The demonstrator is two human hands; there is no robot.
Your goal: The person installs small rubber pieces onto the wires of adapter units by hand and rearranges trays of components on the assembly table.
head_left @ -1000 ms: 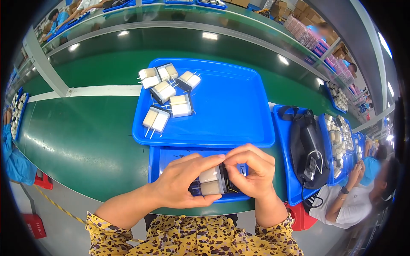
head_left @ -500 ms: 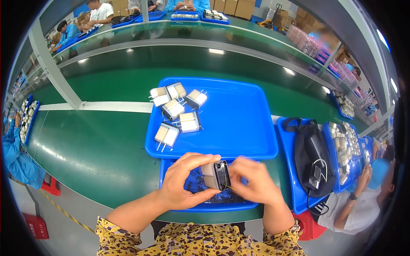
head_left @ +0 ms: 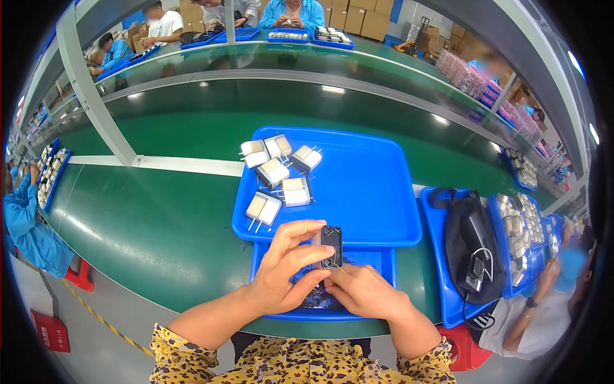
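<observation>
My left hand grips a small block by its sides, the black recessed face turned to the right. Thin yellowish wires stick out of that face. Just below the block, my right hand has its fingers pinched together beside a wire end; whether the wire is between them is too small to tell. Both hands are over a lower blue tray that holds small black pieces. Behind it, an upper blue tray carries several white-and-beige blocks with metal pins, grouped at its left side.
On the right, a blue tray holds a black bag with a cable. Beyond it stands a tray of many blocks, near a seated person. A grey post rises at the left. Other people work across the green line.
The view has shifted, so the trays appear lower and further right. My right hand has moved from the block's right side to below it. The block's black face shows more than a second ago.
</observation>
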